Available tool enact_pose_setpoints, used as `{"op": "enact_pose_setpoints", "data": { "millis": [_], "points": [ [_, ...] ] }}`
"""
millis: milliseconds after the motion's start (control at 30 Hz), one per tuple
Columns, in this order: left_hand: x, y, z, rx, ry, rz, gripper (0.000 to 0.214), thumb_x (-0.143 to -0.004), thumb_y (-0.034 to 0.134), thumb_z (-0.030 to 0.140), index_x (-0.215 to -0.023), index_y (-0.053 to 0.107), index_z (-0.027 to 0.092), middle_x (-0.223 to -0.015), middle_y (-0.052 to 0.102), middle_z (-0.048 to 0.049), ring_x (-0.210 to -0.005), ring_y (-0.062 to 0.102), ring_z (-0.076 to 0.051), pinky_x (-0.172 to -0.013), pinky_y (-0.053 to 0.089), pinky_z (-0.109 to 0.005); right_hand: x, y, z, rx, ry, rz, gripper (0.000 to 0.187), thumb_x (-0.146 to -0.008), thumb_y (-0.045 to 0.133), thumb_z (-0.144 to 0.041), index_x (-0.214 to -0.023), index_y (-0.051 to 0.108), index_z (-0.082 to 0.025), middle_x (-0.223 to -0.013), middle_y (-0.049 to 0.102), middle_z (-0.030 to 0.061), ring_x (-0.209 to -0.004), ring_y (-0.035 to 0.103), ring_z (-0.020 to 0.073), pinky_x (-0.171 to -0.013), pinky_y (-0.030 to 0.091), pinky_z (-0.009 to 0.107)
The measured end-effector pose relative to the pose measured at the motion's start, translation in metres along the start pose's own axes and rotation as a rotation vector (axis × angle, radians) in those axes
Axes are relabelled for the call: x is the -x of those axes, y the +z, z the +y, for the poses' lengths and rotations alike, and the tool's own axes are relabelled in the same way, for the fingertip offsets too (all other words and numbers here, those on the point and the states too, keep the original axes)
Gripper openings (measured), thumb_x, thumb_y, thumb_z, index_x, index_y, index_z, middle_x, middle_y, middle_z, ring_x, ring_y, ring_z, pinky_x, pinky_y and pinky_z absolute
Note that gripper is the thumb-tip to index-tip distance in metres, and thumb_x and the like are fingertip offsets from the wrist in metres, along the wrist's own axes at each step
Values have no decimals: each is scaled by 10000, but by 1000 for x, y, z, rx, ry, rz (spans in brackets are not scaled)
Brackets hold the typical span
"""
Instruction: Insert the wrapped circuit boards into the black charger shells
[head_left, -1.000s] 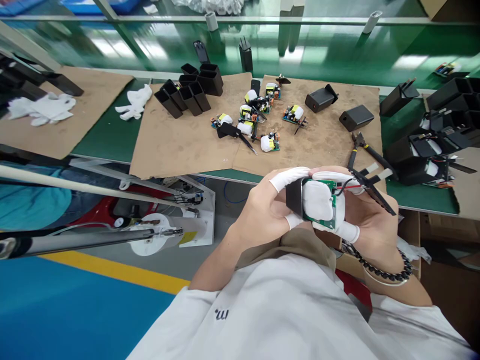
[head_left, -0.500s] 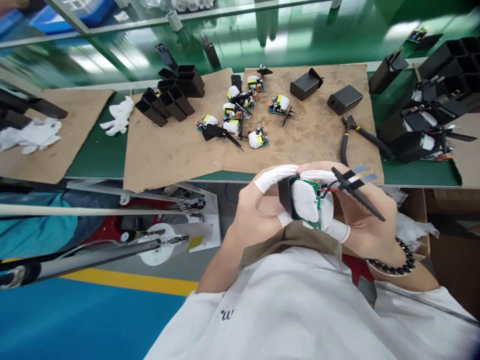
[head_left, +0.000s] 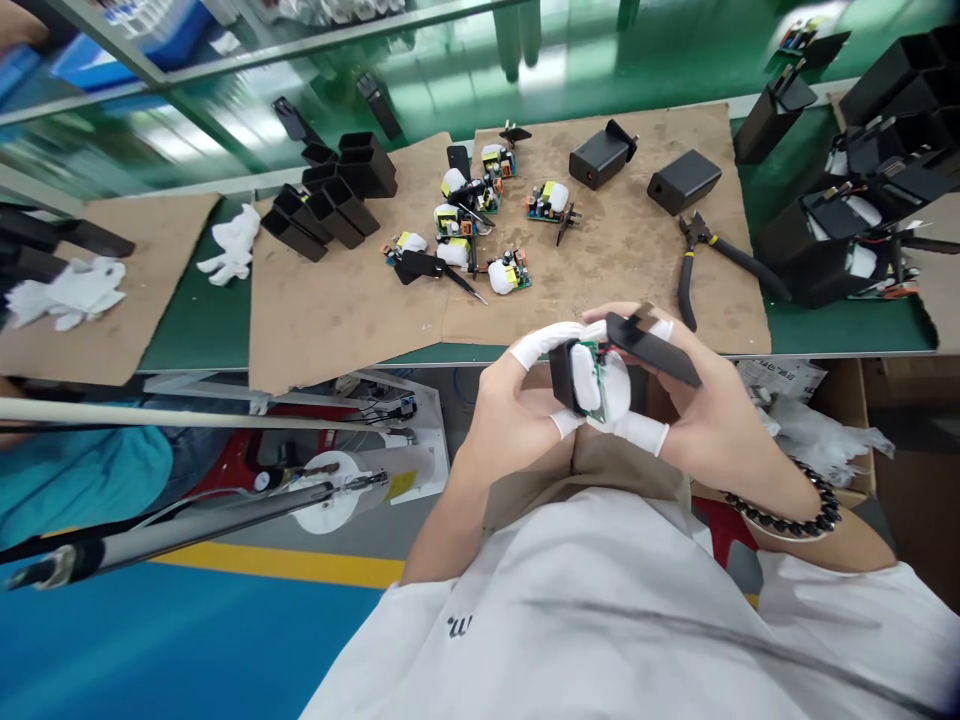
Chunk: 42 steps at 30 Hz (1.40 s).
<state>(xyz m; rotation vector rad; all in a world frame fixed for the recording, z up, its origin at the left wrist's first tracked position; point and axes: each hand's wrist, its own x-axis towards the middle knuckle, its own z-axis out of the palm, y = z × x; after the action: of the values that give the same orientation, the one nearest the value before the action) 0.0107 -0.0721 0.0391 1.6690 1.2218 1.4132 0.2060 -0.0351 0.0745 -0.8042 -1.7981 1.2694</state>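
My left hand (head_left: 499,425), with white finger cots, is closed around a black adapter housing (head_left: 562,380) in front of the bench edge. A green circuit board (head_left: 601,385) with white padded lumps stands partly in the housing's open end. My right hand (head_left: 712,425), also in finger cots, is closed on the board's outer end. A black plug cover (head_left: 654,350) with blurred prongs hangs from the board by wires. It lies across my right fingers. The inside of the housing is hidden.
Diagonal cutters (head_left: 697,235) and black housings (head_left: 686,182) lie on the cardboard (head_left: 585,270). Several circuit boards (head_left: 549,200) and tweezers (head_left: 469,286) are mid-bench. More black housings stand left (head_left: 349,205) and right (head_left: 806,250). White gloves (head_left: 231,245) lie left.
My right hand has moved left towards the housing. Less of the circuit board shows beyond the housing. The plug cover has turned and shifted up and left. The head view has shifted slightly.
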Motion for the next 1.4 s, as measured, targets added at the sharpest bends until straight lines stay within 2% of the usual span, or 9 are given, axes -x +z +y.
{"op": "enact_pose_setpoints", "data": {
  "millis": [133, 300, 400, 700, 900, 1067, 1167, 1300, 1400],
  "points": [
    [-3, 2, -17, 172, -202, -79, 736, -626, 971, 353, -1281, 676, 193, -1281, 769, -106, -1178, 747, -308, -1046, 617, -422, -10, -19, 15, -109, 121, -88, 950, -600, 1005, -351, -1444, 570, -336, -1549, 583, 66, -1405, 609, 301, -1055, 627, 432],
    [-2, 4, -19, 267, -271, -96, 780, -563, 995, 297, -1270, 684, 187, -1242, 783, -118, -1160, 753, -319, -1042, 613, -429, -17, -31, 2, -126, 211, 40, 417, -784, 891, -299, -1169, 734, -289, -1200, 795, 30, -1107, 771, 252, -1021, 650, 460],
    [-4, 6, -14, 217, -245, -60, 742, -587, 974, 241, -1270, 685, 194, -1258, 780, -105, -1163, 752, -302, -1053, 606, -415, -16, -26, -6, -110, 165, 65, 300, -787, 880, -249, -1068, 790, -300, -1086, 830, 5, -985, 800, 241, -950, 682, 423],
    [-15, 48, -41, -155, -148, 218, 655, -704, 871, 193, -1316, 640, 165, -1289, 758, -131, -1190, 733, -297, -1057, 592, -422, -16, -11, -2, 645, -40, 254, 172, -871, 742, -177, -986, 843, -257, -999, 823, 50, -888, 781, 244, -768, 618, 359],
    [-26, 62, -55, -228, -96, 267, 630, -735, 770, 152, -1347, 618, 168, -1279, 757, -133, -1202, 717, -313, -1054, 581, -445, -24, 0, 18, 886, -118, 304, 126, -889, 690, -185, -848, 801, -227, -882, 742, 64, -761, 698, 206, -650, 527, 330],
    [-30, 58, -62, -253, -69, 235, 633, -776, 775, 208, -1380, 589, 171, -1290, 749, -142, -1232, 701, -320, -1072, 569, -461, -29, 12, 35, 818, -164, 356, 119, -930, 698, -247, -1003, 791, -242, -1071, 771, 97, -999, 721, 274, -868, 598, 439],
    [-27, 49, -64, -313, -24, 187, 624, -817, 740, 193, -1415, 564, 171, -1333, 728, -156, -1282, 676, -314, -1124, 538, -471, -26, 22, 49, 722, -134, 364, 244, -893, 769, -304, -1124, 758, -227, -1252, 755, 143, -1131, 723, 309, -948, 615, 484],
    [-13, 23, -60, -498, 54, 119, 642, -845, 776, 237, -1440, 540, 201, -1386, 698, -149, -1344, 635, -318, -1261, 375, -563, -24, 17, 60, 579, -128, 365, 231, -887, 765, -242, -1117, 747, -245, -1106, 806, 83, -998, 776, 259, -868, 650, 421],
    [4, -2, -58, -606, 68, 202, 665, -857, 821, 354, -1440, 535, 210, -1368, 704, -152, -1326, 647, -315, -1262, 353, -581, -28, 1, 60, 549, -241, 442, 356, -821, 828, -176, -1153, 744, -276, -1144, 808, 52, -1050, 775, 263, -953, 636, 443]
  ]
}}
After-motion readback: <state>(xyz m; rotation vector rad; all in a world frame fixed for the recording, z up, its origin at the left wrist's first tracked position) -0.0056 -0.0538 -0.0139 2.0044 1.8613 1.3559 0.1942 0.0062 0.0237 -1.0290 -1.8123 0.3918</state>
